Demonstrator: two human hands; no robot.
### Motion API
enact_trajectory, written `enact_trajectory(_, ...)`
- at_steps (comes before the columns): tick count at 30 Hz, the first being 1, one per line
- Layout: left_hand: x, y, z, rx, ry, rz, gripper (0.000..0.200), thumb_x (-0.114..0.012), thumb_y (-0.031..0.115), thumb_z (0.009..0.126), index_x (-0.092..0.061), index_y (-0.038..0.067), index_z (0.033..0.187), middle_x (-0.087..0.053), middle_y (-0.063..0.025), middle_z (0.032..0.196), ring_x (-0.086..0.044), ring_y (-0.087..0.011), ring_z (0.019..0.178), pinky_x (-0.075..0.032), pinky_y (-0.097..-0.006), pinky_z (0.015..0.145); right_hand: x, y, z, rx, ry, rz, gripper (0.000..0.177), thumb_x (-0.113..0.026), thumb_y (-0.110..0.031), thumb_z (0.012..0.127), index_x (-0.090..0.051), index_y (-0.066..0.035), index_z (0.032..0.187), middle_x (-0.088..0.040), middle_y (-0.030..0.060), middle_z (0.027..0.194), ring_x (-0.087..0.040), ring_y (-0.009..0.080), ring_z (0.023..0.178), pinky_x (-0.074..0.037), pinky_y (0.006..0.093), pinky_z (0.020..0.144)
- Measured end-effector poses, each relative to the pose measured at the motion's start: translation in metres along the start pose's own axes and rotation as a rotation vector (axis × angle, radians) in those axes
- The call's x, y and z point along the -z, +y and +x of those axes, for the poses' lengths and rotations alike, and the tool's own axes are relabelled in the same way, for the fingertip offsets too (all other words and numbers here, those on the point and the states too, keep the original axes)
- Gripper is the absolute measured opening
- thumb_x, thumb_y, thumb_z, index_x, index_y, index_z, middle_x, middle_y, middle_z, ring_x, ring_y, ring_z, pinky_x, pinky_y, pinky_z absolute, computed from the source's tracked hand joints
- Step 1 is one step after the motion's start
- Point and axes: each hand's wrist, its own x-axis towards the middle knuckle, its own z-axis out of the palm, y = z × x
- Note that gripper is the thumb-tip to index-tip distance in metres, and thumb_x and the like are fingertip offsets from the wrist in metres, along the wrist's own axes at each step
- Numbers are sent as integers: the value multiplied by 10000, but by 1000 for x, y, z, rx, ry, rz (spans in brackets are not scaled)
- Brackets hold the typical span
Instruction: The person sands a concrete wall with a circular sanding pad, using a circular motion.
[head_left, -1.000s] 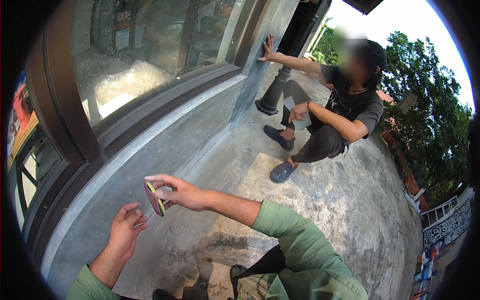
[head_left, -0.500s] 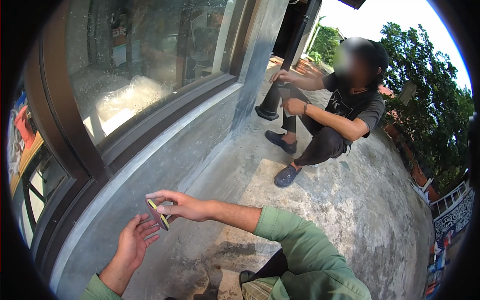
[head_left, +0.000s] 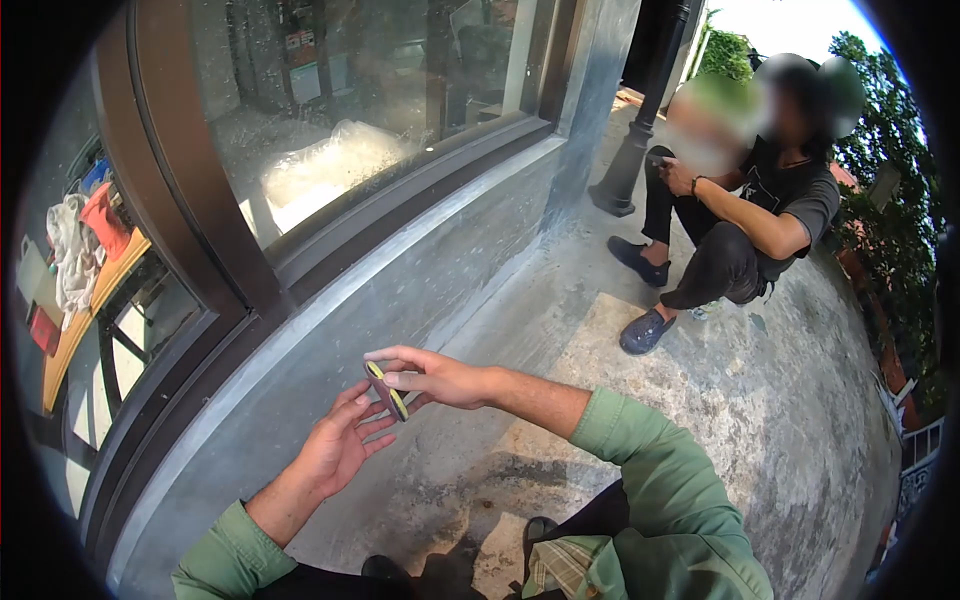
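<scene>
A small flat maroon pad with a yellow layer along its edge is tilted in front of the low grey wall. My right hand grips it, thumb on the near side and the other fingers partly hidden behind. To its lower left, my left hand is open, palm turned up and fingers spread. Its fingertips are right at the pad's lower left edge. Both my sleeves are green and pushed back to the forearms.
A brown-framed window tops the grey wall. Further off, a person squats on the stained concrete floor beside a black post. Behind the glass lies a clear plastic bag. Trees stand at the right.
The view has swung left, so everything sits further right. My left fingertips have come closer to the pad, still in my right hand. The squatting person's hands have drawn together near the knee.
</scene>
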Motion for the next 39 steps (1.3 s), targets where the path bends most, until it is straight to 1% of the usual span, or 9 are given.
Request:
enact_trajectory(10, -1, -6, 1, -39, 144, 26, 676, -681, 312, 1008, -255, 76, 1476, -446, -166, 1413, -528, -288, 1284, -446, -465, 1125, -13, 0, 6, 93, -69, -65, 639, -549, -404, 1069, -285, -173, 1602, -444, 192, 1430, -528, 291, 1296, -525, 487, 1048)
enact_trajectory(12, 2, -6, -1, -37, 149, 54, 685, -682, 320, 1006, -249, 77, 1478, -443, -171, 1412, -530, -287, 1280, -447, -463, 1127, -11, 2, 7, 164, -88, -349, 691, -588, -396, 1052, -256, -174, 1616, -474, 193, 1407, -538, 295, 1280, -507, 480, 1057)
enact_trajectory(16, 0, 0, 0, -50, 85, -45, 710, -657, 359, 1017, -239, 83, 1520, -407, -174, 1471, -492, -312, 1334, -423, -478, 1143, -4, -17, 13, 290, -104, -451, 713, -666, -420, 1004, -352, -154, 1586, -551, 153, 1385, -539, 252, 1281, -484, 444, 1071)
enact_trajectory(19, 5, 7, -5, -27, 106, -118, 691, -601, 376, 1044, -236, 80, 1552, -365, -185, 1531, -460, -321, 1374, -413, -478, 1147, 24, -65, 12, 358, 187, -525, 680, -693, -390, 990, -406, -177, 1568, -570, 118, 1372, -545, 230, 1267, -497, 393, 1013)
enact_trajectory(22, 2, 11, -9, 4, 49, 129, 691, -567, 393, 1055, -224, 98, 1577, -348, -192, 1560, -478, -319, 1368, -405, -462, 1154, 70, -106, 9, 430, 601, -402, 661, -698, -344, 986, -416, -187, 1563, -575, 117, 1337, -559, 205, 1208, -500, 356, 978)
enact_trajectory(26, -16, 12, -8, -24, -223, 521, 642, -575, 385, 1054, -291, 109, 1558, -395, -170, 1537, -529, -301, 1324, -434, -455, 1125, 109, -64, -2, 669, 1030, -162, 639, -705, -272, 980, -434, -150, 1546, -580, 131, 1313, -566, 189, 1178, -500, 348, 976)
enact_trajectory(30, -50, 15, -35, 9, -411, 1121, 526, -587, 361, 1048, -452, 86, 1476, -506, -163, 1459, -570, -300, 1288, -473, -453, 1075, 104, 12, 26, 678, 1136, 96, 647, -738, -189, 948, -452, -134, 1526, -521, 127, 1357, -559, 214, 1210, -500, 347, 998)
enact_trajectory(33, -55, -6, -49, -65, -537, 1378, 481, -605, 364, 1032, -532, 79, 1412, -598, -162, 1352, -592, -326, 1251, -476, -450, 1058, 94, 40, 57, 656, 1178, 23, 661, -754, -199, 938, -449, -140, 1522, -413, 144, 1436, -535, 237, 1239, -506, 374, 1016)
enact_trajectory(39, -43, -46, -47, -21, -346, 1497, 435, -631, 346, 1005, -588, 63, 1333, -659, -163, 1212, -619, -365, 1161, -495, -461, 1002, 64, 71, 100, 708, 1286, -296, 707, -745, -266, 947, -397, -173, 1556, -256, 230, 1518, -365, 393, 1369, -408, 482, 1132)
